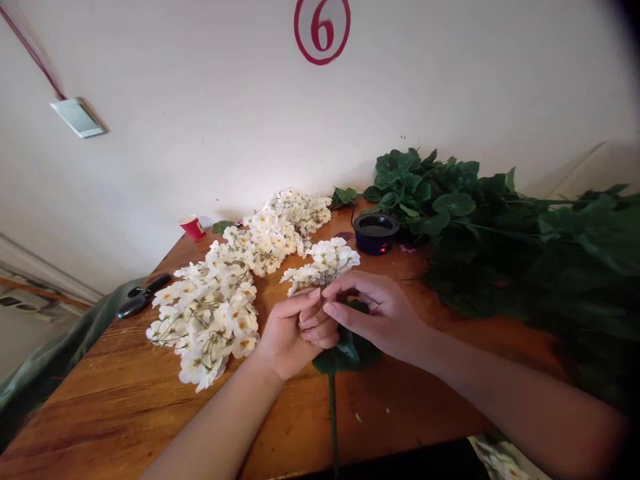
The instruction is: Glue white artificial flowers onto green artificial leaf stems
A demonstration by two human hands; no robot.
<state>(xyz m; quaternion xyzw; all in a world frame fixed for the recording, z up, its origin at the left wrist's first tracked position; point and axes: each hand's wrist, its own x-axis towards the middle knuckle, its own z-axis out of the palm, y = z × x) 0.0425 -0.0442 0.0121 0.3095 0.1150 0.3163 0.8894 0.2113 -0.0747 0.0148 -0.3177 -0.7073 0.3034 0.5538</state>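
Dark pot point(369, 244) and red cup point(194, 229) beyond the hands point(290, 333), contents unclear

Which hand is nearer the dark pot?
Right. The right hand is in front of the dark pot; the left hand is farther away, in front and leftward.

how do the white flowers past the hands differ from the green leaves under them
The white flowers are small, clustered blossoms; the green leaves are broader and fewer. The flowers are pale, the leaves dark. The flowers show beyond the left hand and right hand; the leaves are partly hidden behind them. Both are close to the hands.
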